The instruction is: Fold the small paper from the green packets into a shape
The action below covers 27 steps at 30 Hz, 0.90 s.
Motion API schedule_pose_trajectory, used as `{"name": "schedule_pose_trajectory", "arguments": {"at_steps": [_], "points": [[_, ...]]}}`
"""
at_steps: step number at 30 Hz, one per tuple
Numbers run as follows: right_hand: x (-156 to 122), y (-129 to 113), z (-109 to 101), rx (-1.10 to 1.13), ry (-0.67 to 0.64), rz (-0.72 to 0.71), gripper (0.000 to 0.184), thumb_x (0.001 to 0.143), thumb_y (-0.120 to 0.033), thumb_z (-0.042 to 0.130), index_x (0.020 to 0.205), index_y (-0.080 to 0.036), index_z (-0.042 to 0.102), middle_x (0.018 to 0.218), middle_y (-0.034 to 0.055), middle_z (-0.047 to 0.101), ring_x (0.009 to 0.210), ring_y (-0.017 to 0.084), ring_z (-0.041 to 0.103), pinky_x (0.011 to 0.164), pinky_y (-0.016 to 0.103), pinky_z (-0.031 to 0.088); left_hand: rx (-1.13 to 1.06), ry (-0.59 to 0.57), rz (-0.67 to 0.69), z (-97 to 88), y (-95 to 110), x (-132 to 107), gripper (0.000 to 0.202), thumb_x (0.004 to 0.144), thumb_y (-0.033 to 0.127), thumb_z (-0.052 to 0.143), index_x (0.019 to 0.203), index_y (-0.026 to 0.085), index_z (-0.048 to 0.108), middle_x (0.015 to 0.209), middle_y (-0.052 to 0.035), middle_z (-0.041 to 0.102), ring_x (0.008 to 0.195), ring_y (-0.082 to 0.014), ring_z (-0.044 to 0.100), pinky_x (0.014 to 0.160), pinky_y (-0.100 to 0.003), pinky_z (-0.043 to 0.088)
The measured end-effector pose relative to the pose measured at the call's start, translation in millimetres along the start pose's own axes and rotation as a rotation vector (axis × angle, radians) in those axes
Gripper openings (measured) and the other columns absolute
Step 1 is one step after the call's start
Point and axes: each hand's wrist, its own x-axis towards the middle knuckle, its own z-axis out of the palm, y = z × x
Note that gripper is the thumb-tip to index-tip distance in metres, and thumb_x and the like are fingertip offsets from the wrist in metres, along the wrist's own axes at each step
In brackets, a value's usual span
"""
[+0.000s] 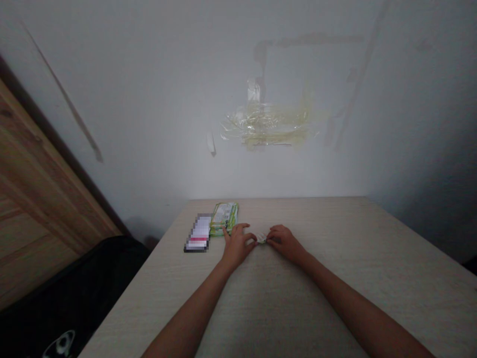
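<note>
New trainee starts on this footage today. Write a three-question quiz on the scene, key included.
1. True or false: from the camera's view, the phone lies left of the green-and-white packets.
2. What is between the fingertips of the left hand and the right hand?
3. Fill in: the clear, yellowed tape is stuck to the ____.

Key: 1. True. 2. A small crumpled whitish piece, material unclear. 3. Wall.

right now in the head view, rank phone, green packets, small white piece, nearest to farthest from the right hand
1. Small white piece: between left hand and right hand.
2. Green packets: left, just past the left hand.
3. Phone: farthest left, beside the packets.
</note>
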Motion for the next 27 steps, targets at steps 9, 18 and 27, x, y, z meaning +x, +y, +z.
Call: {"name": "schedule_pose_trajectory", "arguments": {"at_steps": [9,18,27], "points": [[1,1,5,-0.068,0.013,0.018,0.011,0.086,-0.026,0.062,0.082,-0.019,0.070,0.091,0.0076,0.067,0.091,0.021,0.059,0.086,0.036,0.045,-0.024,-0.010,-0.053,-0.2,3,2,0.010,0.081,0.037,0.066,0.087,0.032,0.072,0.130,-0.0026,0.055,0.128,-0.0269,0.042,0.109,-0.069,-0.003],[0,4,9,-0.132,0.051,0.065,0.011,0.084,-0.028,0.064,0.081,-0.019,0.068,0.096,0.0083,0.065,0.096,0.022,0.056,0.088,0.038,0.043,-0.038,-0.006,-0.099,-2.4,7,2,0.014,0.081,0.044,0.064,0.083,0.033,0.072,0.131,0.0008,0.057,0.127,-0.0271,0.043,0.107,-0.072,0.003],[0,0,11,-0.216,0.016,0.103,0.011,0.087,-0.029,0.060,0.087,-0.019,0.065,0.100,0.0090,0.060,0.100,0.023,0.053,0.090,0.039,0.043,-0.042,0.004,-0.163,2.9,12,7,0.018,0.083,0.044,0.062,0.080,0.029,0.072,0.129,-0.0006,0.059,0.124,-0.0271,0.046,0.107,-0.073,0.003]]}}
